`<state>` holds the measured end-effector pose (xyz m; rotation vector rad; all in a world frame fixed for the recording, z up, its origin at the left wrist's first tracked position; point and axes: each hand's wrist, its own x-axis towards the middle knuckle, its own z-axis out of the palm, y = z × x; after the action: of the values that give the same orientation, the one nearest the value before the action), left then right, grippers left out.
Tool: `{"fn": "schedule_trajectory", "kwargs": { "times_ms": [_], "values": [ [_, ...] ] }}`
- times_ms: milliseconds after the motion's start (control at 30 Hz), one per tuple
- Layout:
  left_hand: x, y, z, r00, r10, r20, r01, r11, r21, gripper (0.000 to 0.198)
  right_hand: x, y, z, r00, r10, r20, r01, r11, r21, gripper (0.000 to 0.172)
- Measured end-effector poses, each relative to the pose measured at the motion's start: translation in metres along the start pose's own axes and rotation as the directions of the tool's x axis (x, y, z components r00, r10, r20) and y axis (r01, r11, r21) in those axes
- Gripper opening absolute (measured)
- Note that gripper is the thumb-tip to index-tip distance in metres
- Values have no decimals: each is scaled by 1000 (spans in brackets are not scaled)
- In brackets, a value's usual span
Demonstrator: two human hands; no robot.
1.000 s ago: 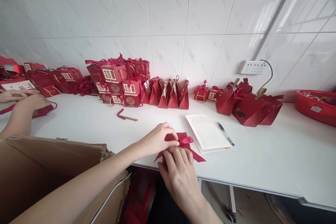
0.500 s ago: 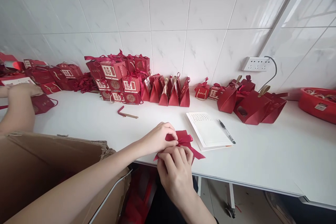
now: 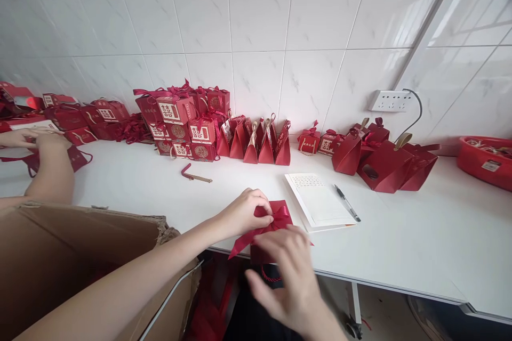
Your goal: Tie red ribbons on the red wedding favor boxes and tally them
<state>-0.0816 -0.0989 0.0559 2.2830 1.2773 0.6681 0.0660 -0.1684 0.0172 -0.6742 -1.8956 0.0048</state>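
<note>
Box (image 3: 262,254) sat at the table's (image 3: 400,245) six o'clock edge, the left hand (image 3: 243,214) pinching its bow (image 3: 282,215) between fingertips! At five o'clock, the right hand (image 3: 295,272) spread wide, blurred, contact unclear.

A white table (image 3: 420,242) holds stacked red boxes (image 3: 179,131), bags (image 3: 266,155), a strap (image 3: 197,176), a ribboned box (image 3: 260,253) at the front edge, a notebook (image 3: 320,205) (partly handwritten), a basin (image 3: 472,161).

Bright, diffuse light; window-like glare streaks the wall (image 3: 456,10) at upper right, with greyer tiling at upper left. Shadow darkens the carton (image 3: 96,229), lower left. The right hand (image 3: 290,272), lower centre, is blurred; wide-angle distortion stretches the frame's sides.
</note>
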Motion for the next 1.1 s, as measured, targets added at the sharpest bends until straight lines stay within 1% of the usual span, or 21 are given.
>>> {"fn": "schedule_trajectory", "kwargs": {
  "times_ms": [33, 67, 100, 133, 167, 200, 233, 267, 300, 367, 433, 567, 733, 967, 1100],
  "values": [
    [-1, 1, 0, 1000, 2, 1, -2, 1000, -6, 5, 0, 7, -10, 996, 86, -27, -86, 996, -23, 25],
    [-1, 2, 0, 1000, 0, 2, 0, 1000, -11, 5, 0, 14, -18, 976, 212, -58, -215, 975, -56, 23],
    [-2, 3, 0, 1000, -7, 2, 7, 1000, -13, 6, 0, 22, -26, 932, 357, -59, -361, 929, -80, 22],
    [-2, 4, 0, 1000, -16, -1, 16, 1000, -14, 6, 0, 29, -31, 866, 499, -8, -498, 863, -86, 26],
    [-2, 5, 0, 1000, -23, -6, 23, 1000, -12, 5, 1, 35, -35, 783, 618, 72, -613, 786, -82, 33],
    [-2, 6, 0, 1000, -27, -12, 27, 1000, -8, 4, 1, 40, -37, 697, 695, 175, -697, 715, -64, 39],
    [-2, 6, 0, 999, -27, -18, 27, 1000, -3, 4, 1, 43, -38, 623, 732, 274, -755, 655, -34, 42],
    [-2, 7, 1, 999, -25, -23, 25, 1000, 2, 3, 1, 45, -38, 572, 742, 348, -793, 609, 5, 44],
    [-2, 7, 1, 999, -23, -27, 23, 1000, 5, 4, 2, 46, -37, 546, 738, 397, -816, 576, 52, 45],
    [-2, 7, 1, 999, -26, -31, 26, 1000, 5, 4, 1, 46, -35, 529, 723, 443, -837, 532, 131, 46],
    [-2, 7, 2, 999, -36, -31, 36, 999, 6, 5, 0, 46, -36, 514, 716, 472, -850, 500, 167, 46],
    [-2, 7, 2, 999, -42, -27, 43, 999, 12, 5, -2, 50, -41, 488, 720, 494, -866, 470, 172, 46],
    [-1, 7, 3, 999, -27, -17, 27, 1000, 12, 6, -1, 52, -45, 466, 738, 488, -877, 460, 141, 46],
    [-2, 10, 1, 999, -44, 0, 44, 999, -17, 7, 1, 49, -51, 470, 746, 473, -878, 450, 164, 45],
    [-2, 8, 3, 999, -44, -7, 44, 999, -21, 7, -1, 49, -55, 461, 753, 470, -883, 439, 164, 44]
  ]
}}
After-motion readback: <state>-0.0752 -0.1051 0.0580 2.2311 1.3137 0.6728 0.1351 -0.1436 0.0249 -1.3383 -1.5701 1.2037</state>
